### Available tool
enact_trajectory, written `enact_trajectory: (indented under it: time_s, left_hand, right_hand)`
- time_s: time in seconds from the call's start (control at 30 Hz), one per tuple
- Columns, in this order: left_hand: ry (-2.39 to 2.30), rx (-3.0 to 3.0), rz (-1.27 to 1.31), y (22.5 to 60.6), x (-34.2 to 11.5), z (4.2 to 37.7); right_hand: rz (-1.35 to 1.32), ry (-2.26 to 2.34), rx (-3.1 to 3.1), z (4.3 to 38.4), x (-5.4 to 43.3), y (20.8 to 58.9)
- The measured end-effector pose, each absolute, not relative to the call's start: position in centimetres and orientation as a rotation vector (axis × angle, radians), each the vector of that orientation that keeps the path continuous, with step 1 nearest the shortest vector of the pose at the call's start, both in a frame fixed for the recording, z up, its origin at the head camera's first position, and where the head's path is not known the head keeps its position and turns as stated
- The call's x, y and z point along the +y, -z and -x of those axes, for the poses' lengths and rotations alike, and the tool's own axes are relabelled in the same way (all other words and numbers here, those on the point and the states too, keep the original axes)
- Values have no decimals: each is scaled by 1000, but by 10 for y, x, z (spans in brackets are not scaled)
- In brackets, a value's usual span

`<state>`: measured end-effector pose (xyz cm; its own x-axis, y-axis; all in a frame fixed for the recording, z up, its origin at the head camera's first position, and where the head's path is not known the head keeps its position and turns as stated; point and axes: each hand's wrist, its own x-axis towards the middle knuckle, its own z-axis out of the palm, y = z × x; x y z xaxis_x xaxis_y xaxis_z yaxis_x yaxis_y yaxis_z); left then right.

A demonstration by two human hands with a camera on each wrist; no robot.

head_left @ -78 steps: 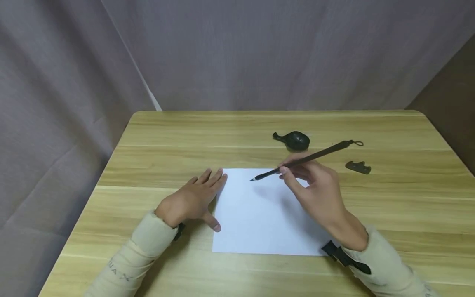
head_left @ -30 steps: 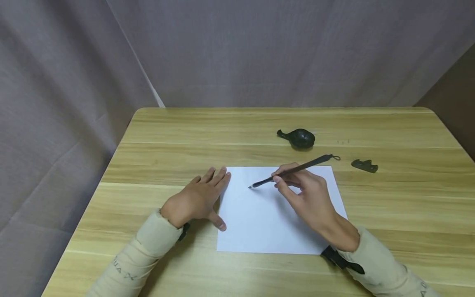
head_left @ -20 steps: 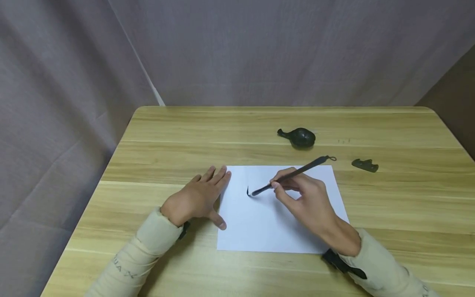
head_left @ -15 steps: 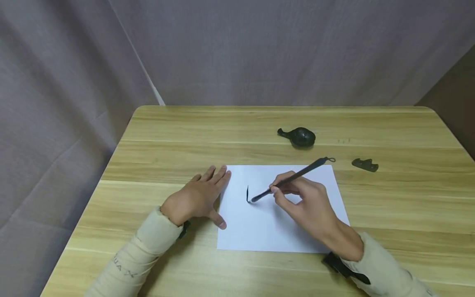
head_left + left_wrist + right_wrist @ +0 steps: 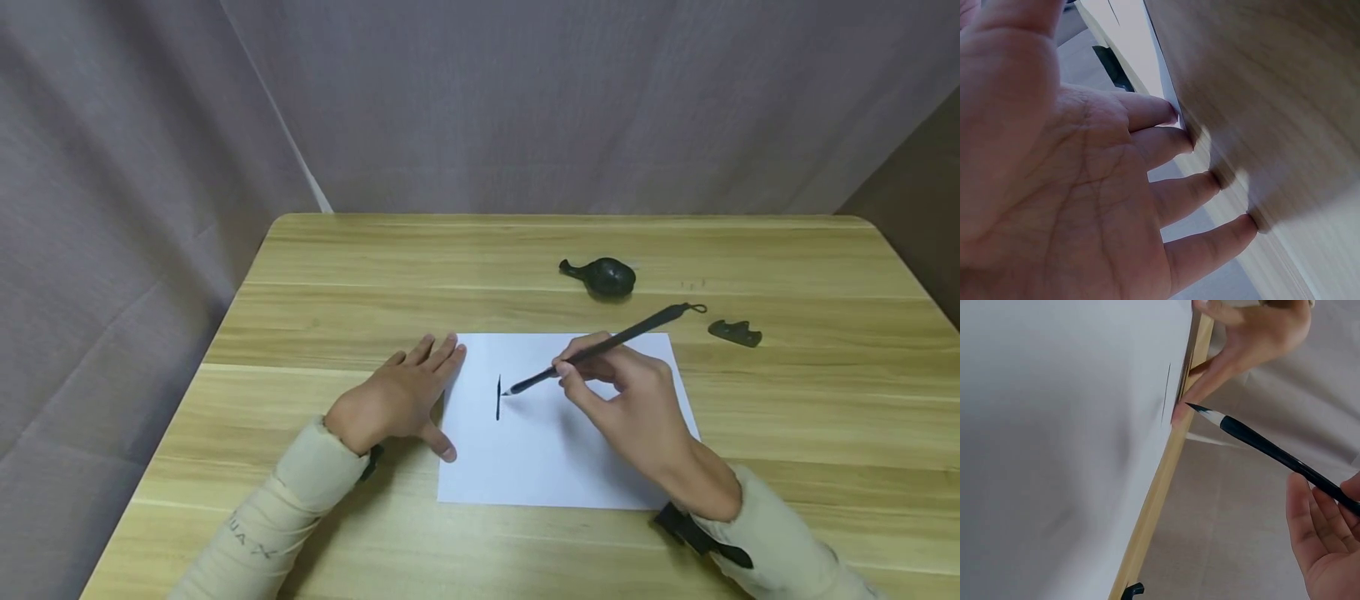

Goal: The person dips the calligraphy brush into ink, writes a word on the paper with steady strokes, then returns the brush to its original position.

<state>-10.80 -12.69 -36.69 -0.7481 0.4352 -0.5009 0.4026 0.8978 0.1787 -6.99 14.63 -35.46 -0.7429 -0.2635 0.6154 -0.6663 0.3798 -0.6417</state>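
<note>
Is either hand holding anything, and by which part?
The right hand pinches the brush on its handle, below the middle; the left hand grips nothing.

On your table (image 5: 322,308), with the sheet of paper (image 5: 480,471) as dial, your left hand (image 5: 397,404) rests at 9 o'clock, a gourd-shaped object (image 5: 606,277) lies beyond 12, a notched piece (image 5: 735,333) beyond 2; your right hand (image 5: 645,408) holds the brush (image 5: 630,333) over the sheet, tip towards 8.

The head view looks forward and down; both wrist views, nearer, share the paper (image 5: 525,454).
</note>
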Motion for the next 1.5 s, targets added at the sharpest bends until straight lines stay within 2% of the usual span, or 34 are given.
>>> enact_trajectory:
  time_s: [0.6, 1.5]
  left_hand:
    - [-70, 2516, -609, 367, -127, 109]
    - [-53, 2517, -606, 367, -127, 109]
  right_hand:
    - [-734, -1320, -2267, 87, 143, 367]
    - [-759, -1296, -2321, 70, 151, 361]
